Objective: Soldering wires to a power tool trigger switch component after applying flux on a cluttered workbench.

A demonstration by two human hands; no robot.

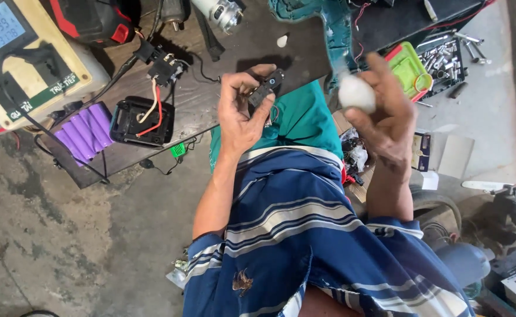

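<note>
My left hand [240, 114] is shut on a small black switch module [268, 87] with a blue dot, held over the edge of a dark workboard [211, 100]. My right hand [387, 123] is raised beside it and grips a white rounded wad [356, 93] between thumb and fingers. Just beyond both hands, a teal power-tool shell [328, 26] lies on the board. A teal cloth [302, 120] covers my lap under the hands.
On the board lie a black battery housing [140, 120] with red and white wires, a purple cell pack [85, 134], a beige meter box [23, 64] and a motor [220, 13]. A green tray [409, 69] and a box of sockets [446, 58] sit at right on the concrete floor.
</note>
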